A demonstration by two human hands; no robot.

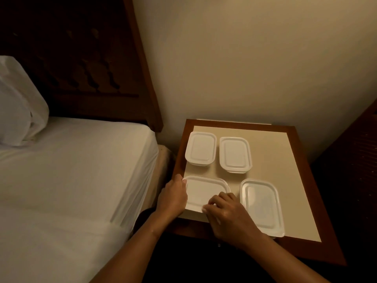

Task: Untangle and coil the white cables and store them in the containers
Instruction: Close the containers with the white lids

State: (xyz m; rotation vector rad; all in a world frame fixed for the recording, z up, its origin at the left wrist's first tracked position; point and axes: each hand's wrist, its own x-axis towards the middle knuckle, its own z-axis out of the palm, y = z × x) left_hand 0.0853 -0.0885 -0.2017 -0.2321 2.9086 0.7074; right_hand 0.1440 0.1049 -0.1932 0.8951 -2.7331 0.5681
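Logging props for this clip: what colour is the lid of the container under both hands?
Plain white; the lid shows best in the head view.

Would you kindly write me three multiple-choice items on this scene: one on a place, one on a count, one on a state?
1. Which container do the left hand and right hand hold?
A) near-left container
B) far-right
C) near-right

2. How many white containers stand on the bedside table?
A) two
B) four
C) six

3. The far-left container is:
A) lidded
B) lidless
C) tipped over

Answers:
1 A, both hands sit at its edges.
2 B, there are two rows of two.
3 A, it is closed on top.
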